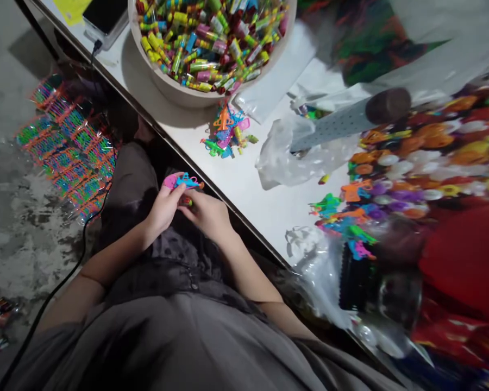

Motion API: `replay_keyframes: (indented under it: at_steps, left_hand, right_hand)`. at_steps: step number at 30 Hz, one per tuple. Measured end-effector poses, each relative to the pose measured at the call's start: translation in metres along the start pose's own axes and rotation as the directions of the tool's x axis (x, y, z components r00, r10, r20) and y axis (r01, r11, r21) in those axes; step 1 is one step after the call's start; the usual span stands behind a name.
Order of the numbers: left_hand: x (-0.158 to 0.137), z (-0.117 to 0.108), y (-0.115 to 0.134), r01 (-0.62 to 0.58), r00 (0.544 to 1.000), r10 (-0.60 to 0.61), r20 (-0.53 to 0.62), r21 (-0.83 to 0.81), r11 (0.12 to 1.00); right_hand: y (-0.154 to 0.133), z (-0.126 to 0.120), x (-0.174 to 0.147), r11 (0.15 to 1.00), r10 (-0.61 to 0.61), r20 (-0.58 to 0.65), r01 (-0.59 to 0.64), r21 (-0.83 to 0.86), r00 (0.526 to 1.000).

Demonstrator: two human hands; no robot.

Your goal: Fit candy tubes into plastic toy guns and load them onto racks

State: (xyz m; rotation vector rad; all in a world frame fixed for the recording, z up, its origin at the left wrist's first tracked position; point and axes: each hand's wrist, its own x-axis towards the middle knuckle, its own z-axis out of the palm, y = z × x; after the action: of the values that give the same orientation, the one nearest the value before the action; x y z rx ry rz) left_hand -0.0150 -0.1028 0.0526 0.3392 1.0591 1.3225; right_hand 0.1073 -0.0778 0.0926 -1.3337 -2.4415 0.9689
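A grey shirt (pixel 175 336) nearest, with two bare hands drawn together over the lap (pixel 163 260).

The left hand (pixel 163 209) pinches a blue plastic piece (pixel 184 180) under its thumb, a pink piece (pixel 171 181) beside it; the right hand (pixel 209 214) meets it, fingers curled round a small yellow-green and red piece (pixel 186 201), partly hidden. All three are held just off the edge of the white tabletop (pixel 240 187). On it, a pile of coloured plastic pieces (pixel 224 130) lies near a round tub (pixel 173 92) filled with bright little tubes (pixel 204 65); a crumpled clear bag (pixel 279 149) lies to the right.
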Motion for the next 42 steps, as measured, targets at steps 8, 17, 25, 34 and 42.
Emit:
replay_keyframes:
  at_steps: [8,17,25,34,42]
  left_hand:
    - [-0.006,-0.019,0.003,-0.151,0.988,0.154,-0.015,0.129,0.980]
    - [-0.013,-0.029,0.019,-0.033,0.974,-0.057,0.221,0.383,0.923]
    - [-0.016,-0.031,0.022,-0.149,0.979,0.120,0.165,0.178,0.973]
    - [-0.012,-0.029,0.010,-0.196,0.961,0.228,-0.154,0.201,0.960]
    - [-0.015,-0.026,0.010,-0.116,0.982,0.152,-0.113,0.282,0.952]
  right_hand:
    - [0.021,-0.003,-0.009,0.892,0.235,-0.218,-0.121,0.436,0.947]
    - [0.016,-0.001,0.000,0.716,0.206,-0.026,-0.132,0.685,0.978]
    - [0.000,0.022,0.003,0.445,0.328,0.101,-0.248,0.861,0.939]
    - [0.009,0.016,0.002,0.402,0.205,0.187,-0.257,0.879,0.961]
    - [0.008,0.009,0.001,0.515,0.157,0.114,-0.180,0.838,0.981]
